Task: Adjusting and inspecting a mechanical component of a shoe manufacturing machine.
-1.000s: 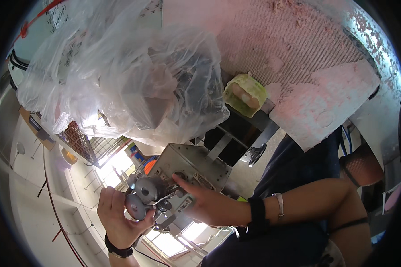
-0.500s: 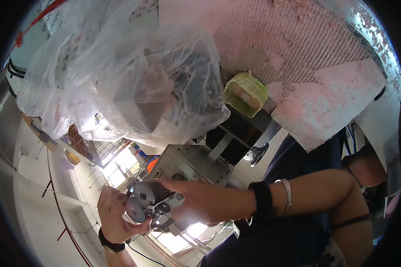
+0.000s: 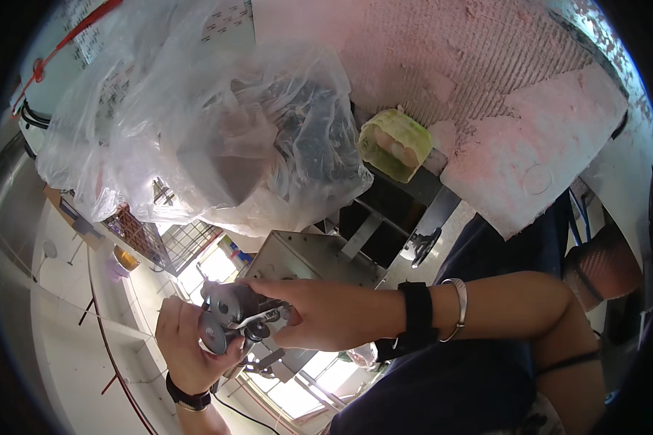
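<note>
Head view: left hand [image 3: 190, 346] curled round lower grey roller [image 3: 212, 333], roller at its 2 o'clock. Upper grey roller [image 3: 227, 303] at 9 o'clock of right hand [image 3: 330, 313]; right grip hidden, can't tell. Metal box [image 3: 315, 255] at right hand's 12 o'clock.

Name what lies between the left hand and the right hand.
In the head view, an upper grey wheel, a lower grey wheel and a small dark knob lie between the left hand and the right hand.
</note>
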`<state>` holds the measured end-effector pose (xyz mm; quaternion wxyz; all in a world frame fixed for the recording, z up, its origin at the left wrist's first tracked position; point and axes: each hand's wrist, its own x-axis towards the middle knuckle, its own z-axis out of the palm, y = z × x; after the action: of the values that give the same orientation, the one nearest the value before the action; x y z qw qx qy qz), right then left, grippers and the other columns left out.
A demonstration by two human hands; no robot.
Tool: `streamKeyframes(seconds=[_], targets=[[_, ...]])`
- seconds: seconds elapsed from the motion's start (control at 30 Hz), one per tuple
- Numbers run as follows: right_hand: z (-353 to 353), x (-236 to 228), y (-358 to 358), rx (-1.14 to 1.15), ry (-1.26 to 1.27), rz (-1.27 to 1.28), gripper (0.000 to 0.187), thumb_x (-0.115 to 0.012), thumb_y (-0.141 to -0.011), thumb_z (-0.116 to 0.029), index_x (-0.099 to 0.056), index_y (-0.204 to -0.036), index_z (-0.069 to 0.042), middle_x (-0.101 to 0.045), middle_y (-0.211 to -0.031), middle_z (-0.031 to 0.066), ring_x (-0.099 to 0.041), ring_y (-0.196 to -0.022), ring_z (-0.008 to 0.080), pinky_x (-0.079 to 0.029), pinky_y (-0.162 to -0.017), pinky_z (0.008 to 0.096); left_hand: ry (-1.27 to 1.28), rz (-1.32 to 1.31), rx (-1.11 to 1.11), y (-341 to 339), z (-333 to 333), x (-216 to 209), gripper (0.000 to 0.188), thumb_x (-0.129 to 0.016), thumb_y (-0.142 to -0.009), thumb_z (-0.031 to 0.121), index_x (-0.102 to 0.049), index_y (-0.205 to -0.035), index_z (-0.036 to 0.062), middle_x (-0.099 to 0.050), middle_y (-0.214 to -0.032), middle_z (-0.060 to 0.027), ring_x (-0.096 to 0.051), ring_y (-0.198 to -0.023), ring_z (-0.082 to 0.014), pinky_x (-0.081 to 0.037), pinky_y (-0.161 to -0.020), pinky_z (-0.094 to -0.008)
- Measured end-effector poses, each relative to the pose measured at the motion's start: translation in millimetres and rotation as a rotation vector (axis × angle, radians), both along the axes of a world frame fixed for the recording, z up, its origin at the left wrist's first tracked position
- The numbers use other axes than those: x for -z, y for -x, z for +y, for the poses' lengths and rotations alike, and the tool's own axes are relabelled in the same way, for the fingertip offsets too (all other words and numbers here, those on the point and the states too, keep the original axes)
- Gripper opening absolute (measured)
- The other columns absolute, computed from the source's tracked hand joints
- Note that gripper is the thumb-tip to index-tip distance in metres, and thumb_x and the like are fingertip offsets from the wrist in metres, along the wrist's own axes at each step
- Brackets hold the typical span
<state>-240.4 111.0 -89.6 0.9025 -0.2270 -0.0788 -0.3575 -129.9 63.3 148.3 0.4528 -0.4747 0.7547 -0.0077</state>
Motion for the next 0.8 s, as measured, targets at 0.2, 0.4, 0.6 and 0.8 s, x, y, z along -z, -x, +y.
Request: streamKeyframes(seconds=[0.2, 0.4, 0.6, 0.8], targets=[[15, -9, 7, 0.028, -0.050, 0.035, 0.080, -0.058, -0.085, -0.011, -0.016, -0.152, 0.000, -0.060, -0.070, 0.0074, -0.058, -0.060, 0.0146, -0.047, -0.058, 0.0280, -0.018, 0.059, 0.012, -3, -1, 2, 0.061, -0.071, -0.070, 0.059, -0.047, -0.079, 0.0033, -0.038, -0.075, -0.0116, -0.041, -0.065, -0.0302, -0.033, -0.055, -0.0427], [33, -5, 20, -0.116, -0.097, -0.043, 0.079, -0.054, -0.084, -0.011, -0.016, -0.152, -0.003, -0.059, -0.067, 0.0114, -0.057, -0.056, 0.0180, -0.047, -0.056, 0.0324, 0.014, 0.091, -0.016, -10, 0, 2, 0.067, -0.070, -0.068, 0.065, -0.047, -0.079, 0.0028, -0.036, -0.075, -0.0117, -0.041, -0.066, -0.0301, -0.033, -0.055, -0.0429], [27, 10, 11, 0.098, -0.034, 0.068, 0.067, -0.055, -0.085, -0.009, -0.033, -0.148, -0.012, -0.050, -0.060, 0.0065, -0.049, -0.053, 0.0145, -0.043, -0.054, 0.0311, 0.024, 0.143, -0.028, -19, 1, 1, 0.070, -0.069, -0.068, 0.068, -0.047, -0.081, 0.0030, -0.036, -0.074, -0.0112, -0.040, -0.066, -0.0286, -0.032, -0.055, -0.0415], [5, 10, -24, 0.390, -0.025, 0.306, 0.034, -0.063, -0.087, -0.008, -0.063, -0.121, -0.009, -0.055, -0.074, 0.0067, -0.054, -0.066, 0.0133, -0.044, -0.061, 0.0292, -0.034, 0.155, 0.001, -23, -3, -2, 0.070, -0.070, -0.067, 0.068, -0.046, -0.082, 0.0039, -0.037, -0.074, -0.0102, -0.040, -0.066, -0.0268, -0.031, -0.055, -0.0408]])
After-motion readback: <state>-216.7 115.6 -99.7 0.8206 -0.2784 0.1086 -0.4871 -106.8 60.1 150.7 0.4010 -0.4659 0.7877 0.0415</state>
